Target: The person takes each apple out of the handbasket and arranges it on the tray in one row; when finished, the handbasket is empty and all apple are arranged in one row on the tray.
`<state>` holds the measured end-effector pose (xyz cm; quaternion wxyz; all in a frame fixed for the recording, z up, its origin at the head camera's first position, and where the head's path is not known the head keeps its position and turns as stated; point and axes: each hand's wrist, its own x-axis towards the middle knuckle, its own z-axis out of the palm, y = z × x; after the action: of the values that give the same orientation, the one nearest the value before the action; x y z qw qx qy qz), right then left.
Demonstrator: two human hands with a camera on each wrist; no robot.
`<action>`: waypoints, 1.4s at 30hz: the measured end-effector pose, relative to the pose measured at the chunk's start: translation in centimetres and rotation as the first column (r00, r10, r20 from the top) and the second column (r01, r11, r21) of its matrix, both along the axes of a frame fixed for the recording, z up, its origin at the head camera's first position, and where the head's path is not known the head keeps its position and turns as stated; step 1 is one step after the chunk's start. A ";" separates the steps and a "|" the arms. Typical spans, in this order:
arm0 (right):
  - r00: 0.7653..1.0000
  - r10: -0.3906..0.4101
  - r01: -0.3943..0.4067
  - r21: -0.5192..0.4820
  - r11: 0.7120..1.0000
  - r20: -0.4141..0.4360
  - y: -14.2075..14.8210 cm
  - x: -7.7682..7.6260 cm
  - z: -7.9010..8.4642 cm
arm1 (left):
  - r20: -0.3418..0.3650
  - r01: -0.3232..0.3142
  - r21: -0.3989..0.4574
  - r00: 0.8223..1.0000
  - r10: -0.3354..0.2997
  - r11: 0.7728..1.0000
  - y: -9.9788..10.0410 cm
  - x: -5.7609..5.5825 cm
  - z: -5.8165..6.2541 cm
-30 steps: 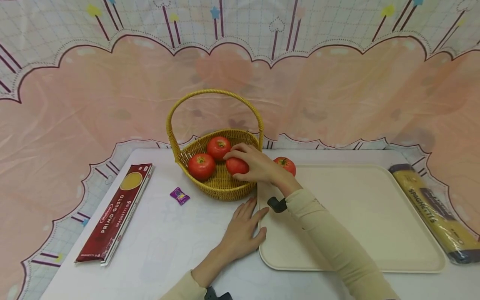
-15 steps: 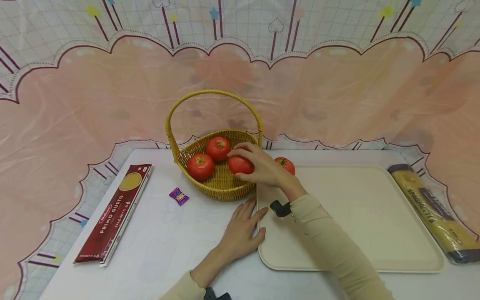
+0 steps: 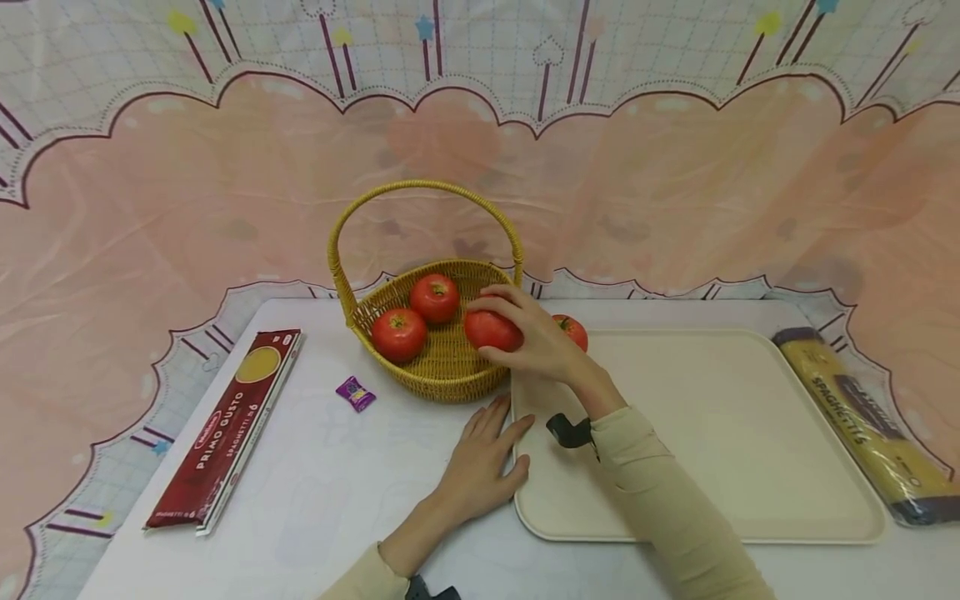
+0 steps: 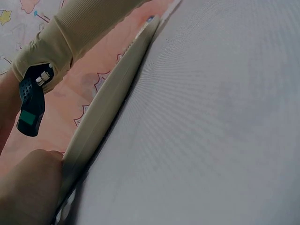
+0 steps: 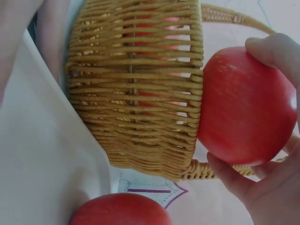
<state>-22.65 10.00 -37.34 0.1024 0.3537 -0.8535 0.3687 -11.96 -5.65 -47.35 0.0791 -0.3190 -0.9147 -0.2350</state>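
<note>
My right hand (image 3: pixel 536 343) grips a red apple (image 3: pixel 491 330) between thumb and fingers, over the right side of the yellow wicker basket (image 3: pixel 450 388). In the right wrist view the held apple (image 5: pixel 248 108) is at the level of the basket's rim, overlapping it. Two more apples, one at the left (image 3: pixel 399 335) and one at the back (image 3: pixel 434 298), lie inside the basket. My left hand (image 3: pixel 476 471) rests with extended fingers at the left edge of the beige tray (image 3: pixel 705 433), close in front of the basket. Another apple (image 3: pixel 572 332) sits at the tray's back left corner, partly hidden by my right hand.
A red spaghetti pack (image 3: pixel 228 429) lies at the left of the white table (image 3: pixel 330 500). Near the basket is a small purple wrapped candy (image 3: pixel 355 393). A yellow spaghetti bag (image 3: pixel 862 425) lies along the tray's right side. The basket's tall handle (image 3: pixel 423 183) arches over it.
My right hand has drawn the gripped apple rightward and up, from inside the basket toward its right rim. The left hand stays in place by the tray.
</note>
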 end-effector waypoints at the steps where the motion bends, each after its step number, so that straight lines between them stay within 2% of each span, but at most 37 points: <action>1: 1.000 -0.002 0.002 -0.009 1.000 -0.001 0.1 0.1 0.0 | -0.001 0.000 -0.001 1.000 0.000 1.000 0.0 0.0 0.0; 7: 1.000 -0.009 0.008 -0.060 0.998 -0.003 0.5 0.9 -0.1 | 0.005 0.000 -0.010 1.000 0.000 1.000 0.1 0.0 0.2; 14: 0.998 -0.038 0.042 -0.094 0.995 0.047 1.5 2.0 -0.1 | 0.033 0.005 -0.018 0.999 -0.004 1.000 0.4 0.0 0.0; 20: 0.994 -0.077 0.088 -0.152 0.984 0.076 2.2 2.3 -0.5 | 0.036 0.001 -0.026 0.999 0.000 1.000 0.6 -0.2 0.0; 26: 0.993 -0.091 0.104 -0.196 0.975 0.070 2.5 2.5 -1.0 | 0.025 0.004 -0.023 1.000 -0.004 1.000 0.3 -0.3 0.0; 29: 0.992 -0.108 0.120 -0.188 0.975 0.070 2.4 2.8 -0.6 | 0.016 0.002 -0.010 1.000 -0.002 1.000 0.1 -0.4 0.1; 36: 0.985 -0.147 0.161 -0.196 0.967 0.086 2.4 4.7 1.8 | 0.016 0.009 0.010 1.000 -0.009 1.000 -0.1 -0.4 0.1; 42: 0.983 -0.168 0.179 -0.207 0.962 0.074 3.3 3.2 -0.5 | -0.008 0.010 0.021 1.000 -0.010 1.000 -0.1 0.0 -0.1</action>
<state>-19.40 13.28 -37.83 0.1479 0.2542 -0.8394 0.4571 -11.96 -5.74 -47.41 0.0848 -0.3235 -0.9104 -0.2435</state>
